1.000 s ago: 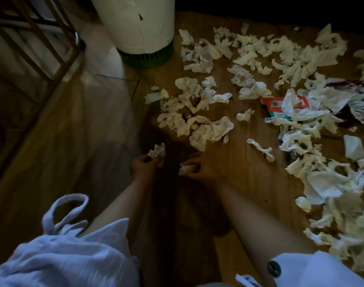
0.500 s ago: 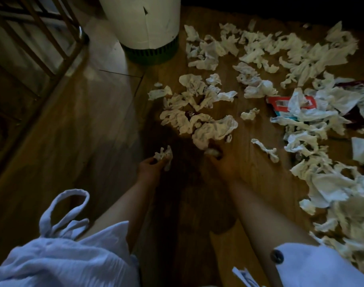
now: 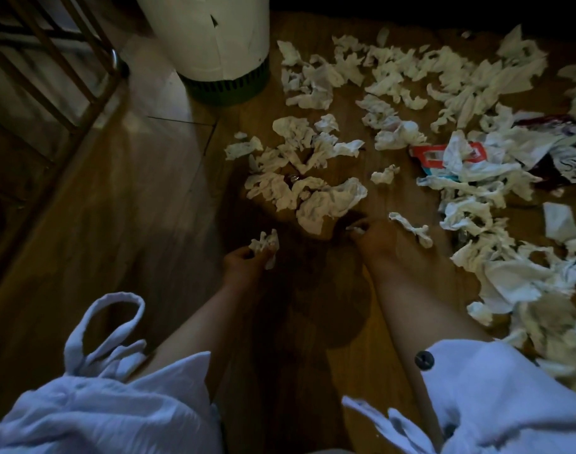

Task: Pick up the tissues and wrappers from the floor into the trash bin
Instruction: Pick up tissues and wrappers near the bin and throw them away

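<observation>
Several crumpled white tissues [image 3: 326, 201] litter the wooden floor [image 3: 116, 224], thickest at the right. A red and white wrapper [image 3: 427, 157] and a dark wrapper [image 3: 571, 165] lie among them at the right. The white trash bin [image 3: 214, 44] with a green base stands at the top centre. My left hand [image 3: 244, 260] holds a crumpled tissue [image 3: 263, 245] just above the floor. My right hand [image 3: 371, 239] pinches a small tissue scrap [image 3: 357, 228] at the near edge of the middle tissue pile.
A metal frame with bars [image 3: 50, 60] stands at the top left beside the bin. My white sleeves [image 3: 496, 398] fill the bottom of the view. A thin twisted tissue [image 3: 411, 229] lies just right of my right hand.
My right hand has moved forward from near my left hand to the edge of the middle tissue pile, still pinching a scrap. My left hand stays put with its tissue.
</observation>
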The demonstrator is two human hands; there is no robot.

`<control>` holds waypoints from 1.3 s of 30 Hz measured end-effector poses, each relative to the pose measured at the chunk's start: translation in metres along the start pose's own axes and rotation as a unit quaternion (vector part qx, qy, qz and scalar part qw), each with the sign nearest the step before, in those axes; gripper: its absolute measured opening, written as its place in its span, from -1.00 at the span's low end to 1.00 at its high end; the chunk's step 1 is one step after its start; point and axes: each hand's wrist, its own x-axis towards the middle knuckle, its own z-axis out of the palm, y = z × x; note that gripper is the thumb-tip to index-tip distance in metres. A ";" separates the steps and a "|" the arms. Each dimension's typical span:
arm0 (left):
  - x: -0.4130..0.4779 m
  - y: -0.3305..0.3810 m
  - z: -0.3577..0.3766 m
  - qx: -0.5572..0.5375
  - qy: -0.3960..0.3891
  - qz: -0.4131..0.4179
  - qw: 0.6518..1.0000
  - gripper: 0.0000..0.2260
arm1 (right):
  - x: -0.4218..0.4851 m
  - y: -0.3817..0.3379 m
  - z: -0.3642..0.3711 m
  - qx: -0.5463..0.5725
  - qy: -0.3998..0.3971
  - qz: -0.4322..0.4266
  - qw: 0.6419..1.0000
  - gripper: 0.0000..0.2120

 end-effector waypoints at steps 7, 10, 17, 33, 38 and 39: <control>-0.002 -0.001 0.014 0.007 -0.007 0.014 1.000 -0.52 | 0.005 0.043 -0.053 -0.053 0.123 0.048 0.990 -0.72; -0.004 0.002 0.015 0.006 -0.011 0.009 1.000 -0.53 | -0.002 0.045 -0.061 -0.087 0.071 0.047 0.993 -0.77; -0.008 0.017 0.009 0.018 -0.006 0.022 1.000 -0.55 | -0.026 0.022 -0.041 -0.007 0.028 0.044 0.999 -0.75; -0.023 0.119 -0.004 -0.010 -0.006 0.037 0.999 -0.54 | -0.031 -0.112 -0.034 0.212 -0.014 0.108 0.971 -0.65; -0.055 0.197 -0.026 -0.055 -0.037 0.042 0.997 -0.73 | -0.038 -0.208 -0.065 0.245 -0.030 0.106 0.963 -0.71; -0.062 0.213 -0.033 -0.050 -0.042 0.049 0.997 -0.79 | -0.040 -0.229 -0.074 0.249 -0.040 0.098 0.963 -0.71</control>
